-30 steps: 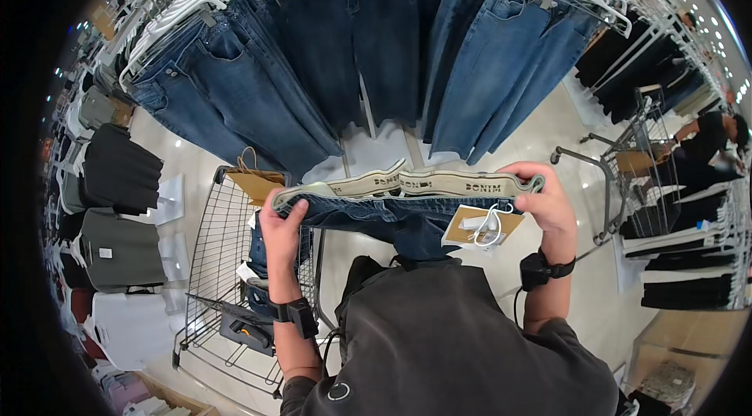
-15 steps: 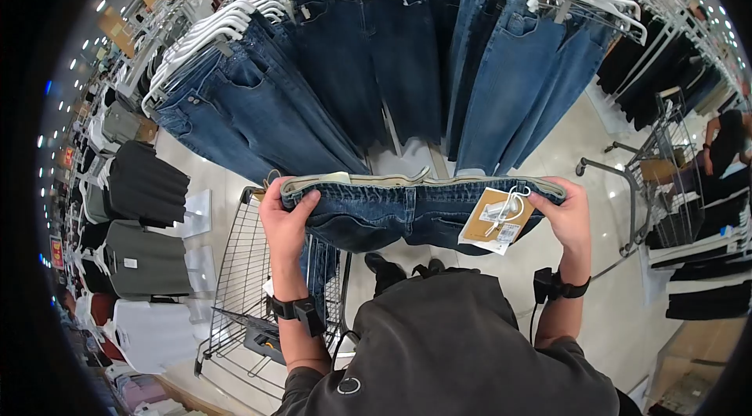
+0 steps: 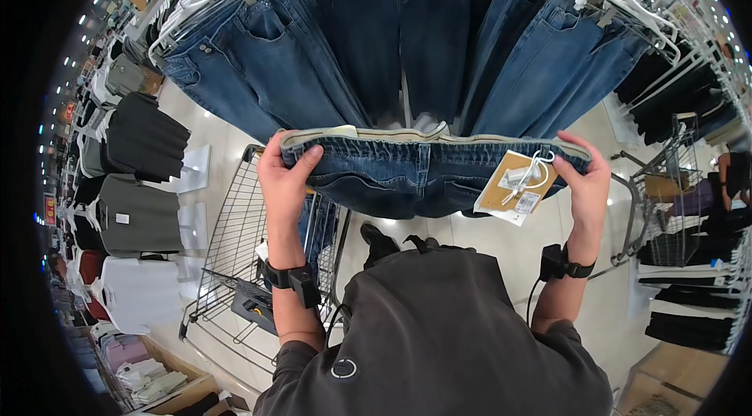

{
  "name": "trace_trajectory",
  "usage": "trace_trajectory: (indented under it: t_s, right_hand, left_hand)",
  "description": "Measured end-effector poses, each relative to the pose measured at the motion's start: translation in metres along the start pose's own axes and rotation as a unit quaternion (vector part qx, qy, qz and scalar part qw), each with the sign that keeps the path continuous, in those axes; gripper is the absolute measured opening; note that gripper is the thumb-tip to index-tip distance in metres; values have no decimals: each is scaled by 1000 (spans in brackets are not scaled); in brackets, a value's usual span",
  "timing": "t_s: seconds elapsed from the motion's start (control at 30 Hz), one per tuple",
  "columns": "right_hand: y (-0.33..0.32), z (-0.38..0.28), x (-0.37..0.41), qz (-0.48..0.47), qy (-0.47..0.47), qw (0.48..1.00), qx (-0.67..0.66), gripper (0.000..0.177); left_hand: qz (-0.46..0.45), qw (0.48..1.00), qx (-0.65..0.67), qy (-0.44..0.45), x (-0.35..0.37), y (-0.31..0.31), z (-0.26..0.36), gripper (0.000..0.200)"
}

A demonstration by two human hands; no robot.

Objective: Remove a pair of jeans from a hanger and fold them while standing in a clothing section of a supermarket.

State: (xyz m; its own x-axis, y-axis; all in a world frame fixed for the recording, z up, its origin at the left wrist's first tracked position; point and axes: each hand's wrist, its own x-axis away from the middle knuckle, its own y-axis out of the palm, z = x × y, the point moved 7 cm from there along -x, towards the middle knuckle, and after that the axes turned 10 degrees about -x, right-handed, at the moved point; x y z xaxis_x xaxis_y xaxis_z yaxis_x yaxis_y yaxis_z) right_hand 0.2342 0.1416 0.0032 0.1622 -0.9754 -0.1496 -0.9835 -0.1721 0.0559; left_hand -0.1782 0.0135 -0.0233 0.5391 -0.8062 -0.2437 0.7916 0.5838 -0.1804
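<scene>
A pair of dark blue jeans (image 3: 368,173) is stretched by its waistband between my two hands, in front of my body. My left hand (image 3: 283,173) pinches the left end of the waistband, thumb on the near side. The right end is gripped by my right hand (image 3: 583,173), close to a brown price tag (image 3: 509,187) that hangs on a white cord. The jeans' back side faces me, and the lower legs hang out of sight. Black devices are strapped to both wrists.
Jeans on white hangers (image 3: 235,63) fill the rack ahead. At my left stands a wire shopping cart (image 3: 227,244) with denim and a dark pouch inside. Dark shirts (image 3: 137,216) hang farther left. Another cart (image 3: 666,197) and a person (image 3: 732,181) are at the right.
My hands and the jeans sit higher in view, with the right hand farther right. The waistband looks pulled slightly wider. Both hands keep their hold.
</scene>
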Motion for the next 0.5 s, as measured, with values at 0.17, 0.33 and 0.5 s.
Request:
trace_trajectory:
  t_s: [0.17,0.33,0.5]
  right_hand:
    - [1,2,-7,-11,-2,1000,-14,32]
    - [2,-4,-11,-3,-7,1000,-19,31]
    - [-2,2,-13,2,-14,1000,-21,29]
  left_hand:
    - [-15,998,64,-19,1,2,-11,16]
    - [-21,995,87,-36,0,5,-17,20]
    - [-17,996,80,-26,0,6,-19,21]
